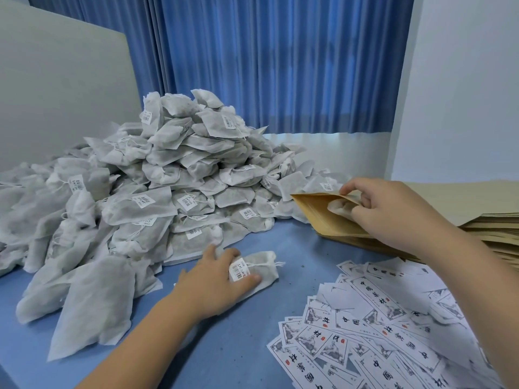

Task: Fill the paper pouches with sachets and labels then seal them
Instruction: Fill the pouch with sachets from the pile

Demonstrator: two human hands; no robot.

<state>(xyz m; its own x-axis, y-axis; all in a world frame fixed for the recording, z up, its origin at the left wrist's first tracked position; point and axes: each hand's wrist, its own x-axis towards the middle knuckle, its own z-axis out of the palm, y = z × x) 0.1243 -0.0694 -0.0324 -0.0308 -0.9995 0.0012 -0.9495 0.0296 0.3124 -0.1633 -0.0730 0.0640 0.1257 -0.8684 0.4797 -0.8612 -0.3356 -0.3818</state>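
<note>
Near the middle of the blue worktop [252,349]: left hand [222,279] palm down, fingers and thumb curled round a white sachet [262,269]. Sachet lying flat, tied drawstring end pointing right, barcode sticker face up between the fingers.

Toward the right edge: right hand [384,211] gripping the top brown paper pouch [314,211] at its mouth. One fingertip on the upper lip, other fingers tucked inside, mouth held open. Under and behind it, stack of pouches [494,228] fanned along the right edge.

Across the left and back of the worktop: large heap of sachets [168,169], many with barcode stickers, backed at the left edge by an upright grey board [56,94]. Foot of the heap just beside the held sachet.

At the front right corner: printed labels [379,321] spread loose and overlapping, near the pouch stack.

Behind the back edge: pleated blue curtain [280,66]; to its right, a white wall [463,94].
</note>
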